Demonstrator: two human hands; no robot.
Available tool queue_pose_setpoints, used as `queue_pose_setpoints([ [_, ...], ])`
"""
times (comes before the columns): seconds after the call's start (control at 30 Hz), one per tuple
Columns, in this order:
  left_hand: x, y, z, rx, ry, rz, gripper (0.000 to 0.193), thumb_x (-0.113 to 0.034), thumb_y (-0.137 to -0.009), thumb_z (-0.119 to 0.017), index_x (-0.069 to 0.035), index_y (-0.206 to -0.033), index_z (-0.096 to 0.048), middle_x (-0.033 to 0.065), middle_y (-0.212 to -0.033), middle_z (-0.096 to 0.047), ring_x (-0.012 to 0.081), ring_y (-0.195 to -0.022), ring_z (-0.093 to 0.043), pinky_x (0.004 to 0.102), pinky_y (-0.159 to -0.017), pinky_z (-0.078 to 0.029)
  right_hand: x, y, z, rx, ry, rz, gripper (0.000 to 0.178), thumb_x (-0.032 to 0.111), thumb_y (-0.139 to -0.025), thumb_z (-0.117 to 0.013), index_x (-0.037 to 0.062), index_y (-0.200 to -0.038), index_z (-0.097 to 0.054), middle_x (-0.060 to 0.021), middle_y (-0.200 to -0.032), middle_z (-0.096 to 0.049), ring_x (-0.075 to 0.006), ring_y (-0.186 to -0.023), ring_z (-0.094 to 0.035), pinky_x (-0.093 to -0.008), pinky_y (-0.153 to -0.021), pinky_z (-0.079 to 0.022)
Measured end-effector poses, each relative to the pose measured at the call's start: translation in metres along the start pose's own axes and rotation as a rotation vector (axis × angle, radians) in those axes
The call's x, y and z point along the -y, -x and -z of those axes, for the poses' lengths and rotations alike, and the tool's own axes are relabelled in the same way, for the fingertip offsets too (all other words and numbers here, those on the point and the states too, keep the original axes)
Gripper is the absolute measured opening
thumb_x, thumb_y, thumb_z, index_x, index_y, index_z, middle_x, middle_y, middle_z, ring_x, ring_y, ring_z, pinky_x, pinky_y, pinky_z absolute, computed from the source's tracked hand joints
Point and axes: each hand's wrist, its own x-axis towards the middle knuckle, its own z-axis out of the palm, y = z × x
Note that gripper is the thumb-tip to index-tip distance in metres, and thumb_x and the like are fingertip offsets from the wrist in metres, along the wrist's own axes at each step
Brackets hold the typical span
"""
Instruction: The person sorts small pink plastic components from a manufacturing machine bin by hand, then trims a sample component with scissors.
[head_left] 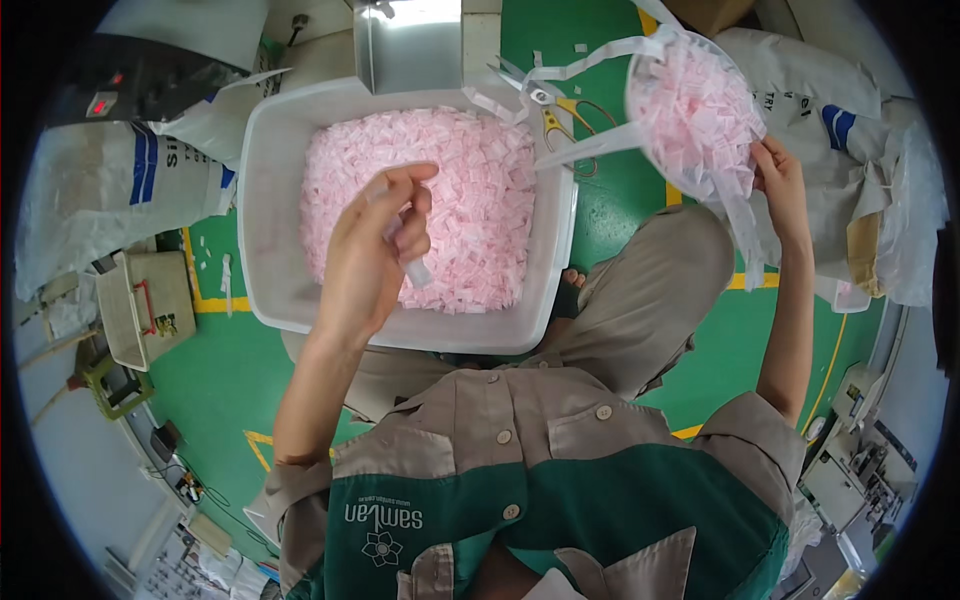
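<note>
Left hand: raised over the bin, forearm rising from below, wrist slightly bent, back of the hand toward the person's left. Index finger points toward the person's right; the other fingers curl loosely inward. One short pale strip shows just below the curled fingers; from where I stand I cannot tell whether they pinch it.

Right hand: arm bent outward and reaching forward, well to the right of the left hand. Fingers and thumb pressed together on the near right edge of a round bowl, which tilts and shows its contents.

Counts:
- Bin: 1, a white tub beneath the left hand, holding a broad heap of small pink pieces, too many to count.
- Bowl: 1, in the right grip, filled with similar pink pieces, also uncountable.
- Long pale strips at the bowl: at least 3. Two trail away leftward from the right grip, an upper strip and a lower strip; a hanging strip drops just left of that wrist.
- Scissors: at least 1 pair, yellow-handled, between the two hands, by the tub's far right corner.
- Metal box: 1, beyond the left hand.
</note>
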Motion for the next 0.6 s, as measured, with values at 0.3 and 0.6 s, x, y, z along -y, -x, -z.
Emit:
queue_pose_setpoints([
  [0.3,-0.04,-0.099,-0.115,0.306,0.244,-0.28,0.034,-0.024,-0.1,-0.043,0.005,-0.117,-0.053,0.0039,-0.088,-0.049,0.0113,-0.068,-0.04,0.0271,-0.065,-0.037,-0.143,-0.068,0.017,-0.066,-0.032,-0.093,0.025,0.017,-0.096,-0.049,-0.0028,-0.108,-0.058,-0.004,-0.077,-0.06,-0.0129,-0.068,-0.063,-0.0277,-0.062,-0.056],
  [0.6,0.003,-0.165,-0.143,0.282,0.366,-0.05,0.038,-0.031,-0.103,-0.034,-0.001,-0.118,-0.052,0.0067,-0.094,-0.058,0.0173,-0.082,-0.055,0.0348,-0.079,-0.048,-0.28,-0.085,-0.057,-0.01,-0.165,-0.204,0.029,0.014,-0.094,-0.049,-0.0036,-0.117,-0.052,-0.0077,-0.075,-0.057,-0.0165,-0.063,-0.062,-0.0333,-0.057,-0.059],
])
